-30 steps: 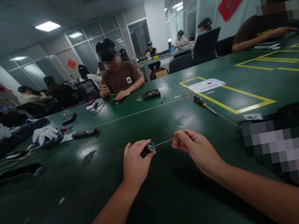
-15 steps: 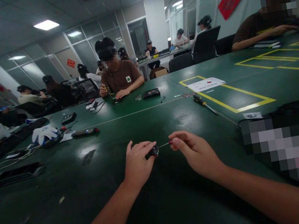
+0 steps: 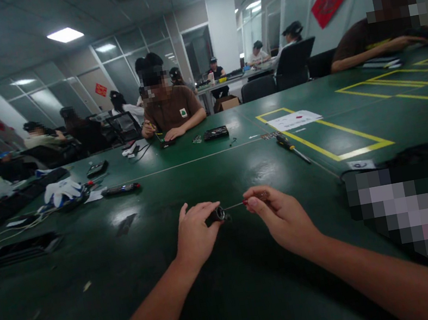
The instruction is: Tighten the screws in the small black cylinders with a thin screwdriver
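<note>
My left hand (image 3: pixel 199 229) is closed around a short black cylinder (image 3: pixel 217 214), whose round ringed end faces right. Most of the cylinder's body is hidden under my fingers. A small dark piece (image 3: pixel 228 217) shows just off that end; whether it is joined on is unclear. My right hand (image 3: pixel 279 214) grips a thin screwdriver (image 3: pixel 234 206) by its reddish handle, mostly covered by fingers. Its slim metal shaft points left, with the tip at or close to the cylinder's end. Both hands are just over the green tabletop (image 3: pixel 235 277).
A larger black-and-yellow screwdriver (image 3: pixel 292 148) lies ahead on the right, near a paper sheet (image 3: pixel 296 119) and yellow tape. To the left are a dark cylindrical tool (image 3: pixel 122 189), white gloves (image 3: pixel 62 192) and cables. A co-worker (image 3: pixel 171 107) sits across the table, another at the right.
The cylinder's end, covered by a dark disc before, now looks like an open ring, with the small dark piece beside it. The screwdriver and my right hand have shifted very slightly.
</note>
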